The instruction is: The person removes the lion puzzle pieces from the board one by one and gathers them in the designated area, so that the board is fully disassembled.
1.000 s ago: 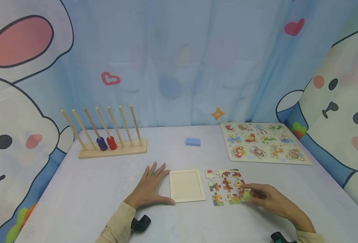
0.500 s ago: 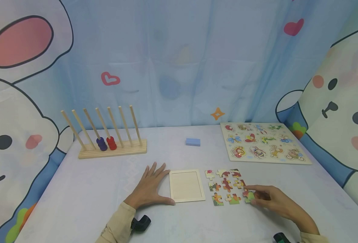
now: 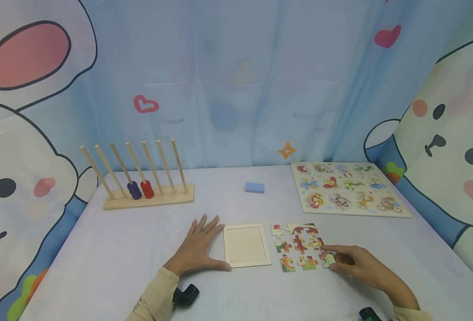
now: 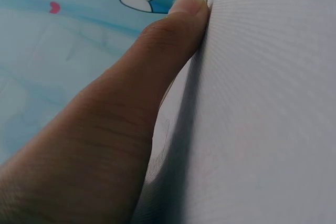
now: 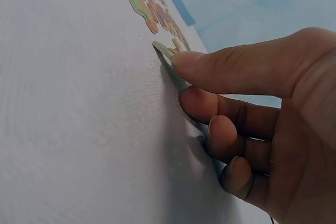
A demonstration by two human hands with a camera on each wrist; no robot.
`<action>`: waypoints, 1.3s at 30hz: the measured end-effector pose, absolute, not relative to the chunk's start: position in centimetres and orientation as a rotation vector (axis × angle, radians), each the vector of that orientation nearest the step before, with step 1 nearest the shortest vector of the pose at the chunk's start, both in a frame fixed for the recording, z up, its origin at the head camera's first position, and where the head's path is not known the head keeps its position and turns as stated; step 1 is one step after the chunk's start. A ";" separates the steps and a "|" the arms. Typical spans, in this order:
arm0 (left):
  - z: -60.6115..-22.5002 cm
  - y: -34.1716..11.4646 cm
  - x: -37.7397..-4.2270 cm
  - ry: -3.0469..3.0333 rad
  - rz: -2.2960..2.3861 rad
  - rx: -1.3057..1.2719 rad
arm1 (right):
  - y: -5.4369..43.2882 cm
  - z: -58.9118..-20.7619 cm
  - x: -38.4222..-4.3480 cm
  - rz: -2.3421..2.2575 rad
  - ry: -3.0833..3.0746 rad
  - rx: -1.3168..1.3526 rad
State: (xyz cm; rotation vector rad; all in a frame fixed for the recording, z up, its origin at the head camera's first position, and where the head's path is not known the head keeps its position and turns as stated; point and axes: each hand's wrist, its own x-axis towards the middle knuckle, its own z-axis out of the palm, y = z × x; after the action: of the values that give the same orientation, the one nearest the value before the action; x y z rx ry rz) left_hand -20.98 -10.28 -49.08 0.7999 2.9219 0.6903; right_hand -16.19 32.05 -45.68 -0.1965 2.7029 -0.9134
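Observation:
A shallow square wooden puzzle tray [image 3: 247,246] lies bare in the middle of the table. My left hand [image 3: 198,247] rests at its left side, fingers spread, with the index fingertip near the top corner and the thumb [image 4: 178,24] at the bottom corner. To the tray's right, several jigsaw pieces [image 3: 300,244] are laid out in loose rows, picture side up. With thumb and fingers my right hand [image 3: 358,263] pinches the lower right jigsaw piece [image 3: 328,259], green and red. In the right wrist view that piece [image 5: 161,49] tilts, one edge raised over its shadow.
Behind the tray lies a small blue block [image 3: 254,187]. A wooden peg rack [image 3: 152,201] with purple and red beads stands back left. An insect picture board [image 3: 350,189] lies back right. A printed curtain [image 3: 236,89] closes off the far table edge.
My right hand has shifted slightly right with the corner piece, which now sits a little farther from its neighbours. The left hand and tray have stayed put.

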 end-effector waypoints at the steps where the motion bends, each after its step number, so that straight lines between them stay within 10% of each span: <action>1: -49.1 -10.3 -21.0 2.922 0.690 0.800 | 32.0 -45.7 -16.2 -0.910 2.706 -0.205; 39: -49.0 -10.3 -20.9 2.922 0.688 0.805 | 32.0 -45.6 -16.1 -0.951 2.706 -0.186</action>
State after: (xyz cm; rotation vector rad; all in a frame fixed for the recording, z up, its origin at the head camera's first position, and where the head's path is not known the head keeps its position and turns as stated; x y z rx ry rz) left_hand -20.91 -10.32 -49.00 0.8051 2.9216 0.6875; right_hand -16.14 31.99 -45.63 -0.1859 2.7057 -0.9511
